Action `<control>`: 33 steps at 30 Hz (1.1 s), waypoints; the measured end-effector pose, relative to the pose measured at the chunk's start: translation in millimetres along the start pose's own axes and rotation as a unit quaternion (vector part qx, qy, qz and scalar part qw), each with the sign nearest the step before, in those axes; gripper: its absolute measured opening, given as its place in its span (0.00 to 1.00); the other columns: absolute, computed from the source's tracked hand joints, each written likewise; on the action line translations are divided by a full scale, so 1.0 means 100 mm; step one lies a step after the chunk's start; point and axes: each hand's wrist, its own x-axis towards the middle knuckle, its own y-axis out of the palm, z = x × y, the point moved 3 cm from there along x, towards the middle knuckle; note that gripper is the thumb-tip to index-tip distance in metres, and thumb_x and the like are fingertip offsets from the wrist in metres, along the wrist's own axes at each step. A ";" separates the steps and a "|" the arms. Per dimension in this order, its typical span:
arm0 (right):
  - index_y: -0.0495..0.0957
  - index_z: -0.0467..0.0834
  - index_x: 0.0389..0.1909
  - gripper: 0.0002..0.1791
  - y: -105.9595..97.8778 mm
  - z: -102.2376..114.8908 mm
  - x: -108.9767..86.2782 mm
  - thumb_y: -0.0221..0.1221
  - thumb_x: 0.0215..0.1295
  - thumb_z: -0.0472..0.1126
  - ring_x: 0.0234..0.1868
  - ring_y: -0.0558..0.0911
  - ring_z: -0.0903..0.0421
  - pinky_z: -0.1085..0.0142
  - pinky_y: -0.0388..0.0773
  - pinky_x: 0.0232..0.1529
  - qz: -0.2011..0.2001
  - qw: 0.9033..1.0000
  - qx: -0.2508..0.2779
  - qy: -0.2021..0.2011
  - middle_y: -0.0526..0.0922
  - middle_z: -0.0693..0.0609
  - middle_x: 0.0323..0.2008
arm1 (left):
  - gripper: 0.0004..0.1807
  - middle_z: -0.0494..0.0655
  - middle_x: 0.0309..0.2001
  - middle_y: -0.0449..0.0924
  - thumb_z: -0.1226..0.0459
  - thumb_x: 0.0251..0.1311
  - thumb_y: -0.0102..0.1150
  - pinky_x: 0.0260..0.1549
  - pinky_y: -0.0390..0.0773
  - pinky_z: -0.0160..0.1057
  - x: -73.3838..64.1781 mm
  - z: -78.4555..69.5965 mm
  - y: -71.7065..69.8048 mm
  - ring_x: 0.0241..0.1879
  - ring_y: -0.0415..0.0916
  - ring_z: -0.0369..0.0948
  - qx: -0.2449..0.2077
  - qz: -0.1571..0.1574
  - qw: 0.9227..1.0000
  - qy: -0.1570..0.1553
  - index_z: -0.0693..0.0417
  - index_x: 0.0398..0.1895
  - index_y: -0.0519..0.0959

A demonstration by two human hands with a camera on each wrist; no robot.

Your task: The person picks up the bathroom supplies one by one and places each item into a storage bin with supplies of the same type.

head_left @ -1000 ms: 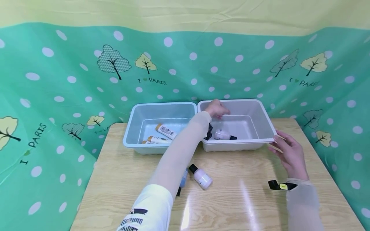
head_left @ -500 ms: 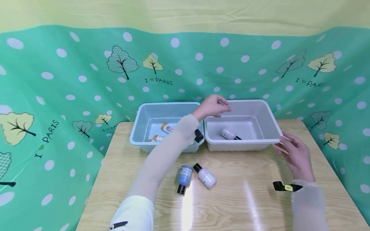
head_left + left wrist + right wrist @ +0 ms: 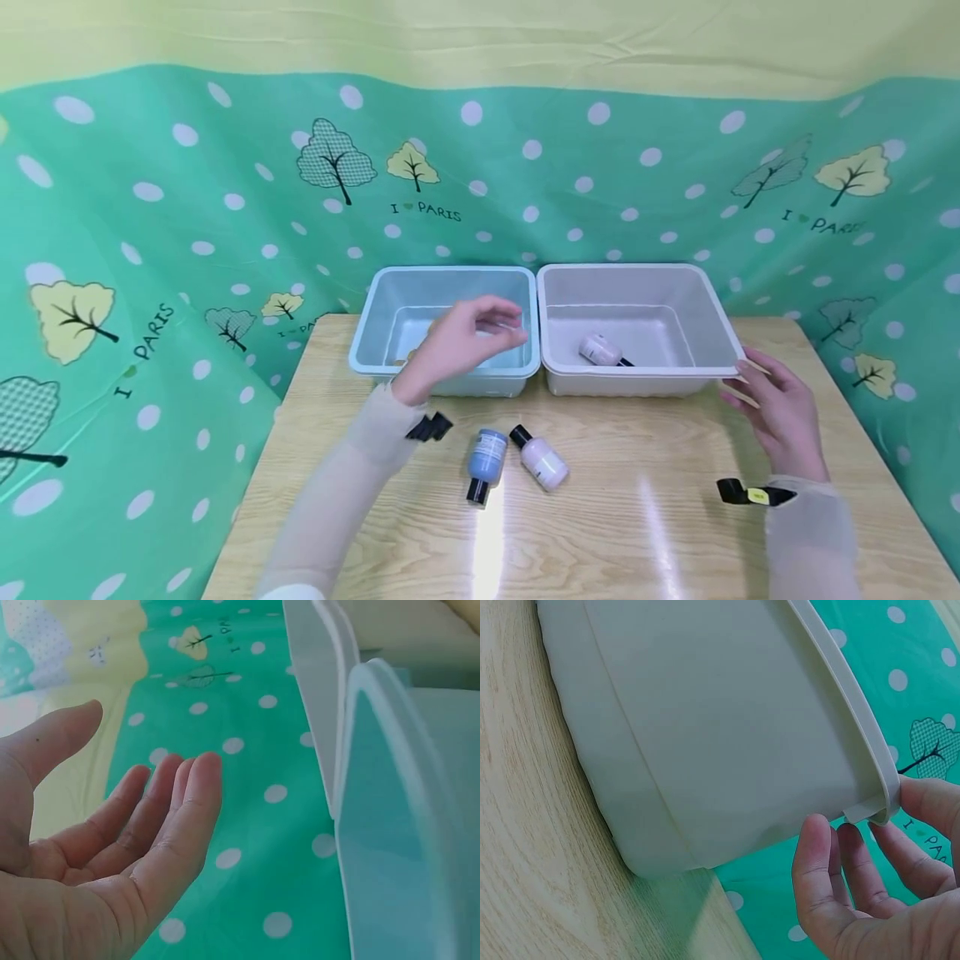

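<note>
My left hand [image 3: 465, 342] hangs over the front of the blue bin [image 3: 446, 386], fingers loosely bent with nothing between them. The left wrist view shows its thumb well apart from the fingers. At the near right corner of the grey bin [image 3: 630, 384], my right hand [image 3: 780, 408] pinches the rim, thumb on top and fingers under the lip, as the right wrist view shows. A bottle of pale pink liquid with a black cap [image 3: 602, 349] lies inside the grey bin. Orange-capped tubes in the blue bin are mostly hidden behind my left hand.
On the wooden table [image 3: 600, 533], in front of the bins, lie a blue bottle [image 3: 488, 457] and a pale pink bottle [image 3: 543, 462], both black-capped. A green dotted curtain [image 3: 570, 192] hangs behind and beside the table.
My left hand has come out of the grey bin and moved left and nearer, over the blue bin. The blue bottle has come into full view. My right hand stays at the grey bin's corner.
</note>
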 end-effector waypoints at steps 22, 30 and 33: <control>0.75 0.49 0.67 0.33 -0.01 -0.03 -0.02 0.72 0.59 0.45 0.42 0.86 0.56 0.61 0.86 0.39 -0.040 0.998 -0.047 0.022 0.77 0.56 0.54 | 0.24 0.48 0.52 0.82 0.53 0.62 0.69 0.47 0.82 0.38 -1.18 0.88 0.41 0.52 0.79 0.50 0.015 -0.039 0.994 -0.105 0.55 0.57 0.79; 0.74 0.49 0.68 0.33 0.02 -0.04 -0.03 0.71 0.61 0.44 0.42 0.85 0.56 0.61 0.86 0.38 -0.036 0.998 -0.044 0.020 0.77 0.55 0.53 | 0.28 0.54 0.54 0.81 0.51 0.62 0.68 0.47 0.82 0.47 -1.30 1.18 0.50 0.51 0.80 0.49 0.044 -0.048 0.987 -0.146 0.57 0.60 0.77; 0.74 0.48 0.68 0.33 0.03 -0.04 -0.04 0.71 0.61 0.44 0.42 0.85 0.56 0.61 0.85 0.39 -0.035 0.998 -0.044 0.020 0.77 0.55 0.53 | 0.31 0.54 0.55 0.80 0.50 0.61 0.69 0.47 0.82 0.47 -1.33 1.26 0.53 0.51 0.79 0.49 0.035 -0.046 0.985 -0.161 0.59 0.61 0.76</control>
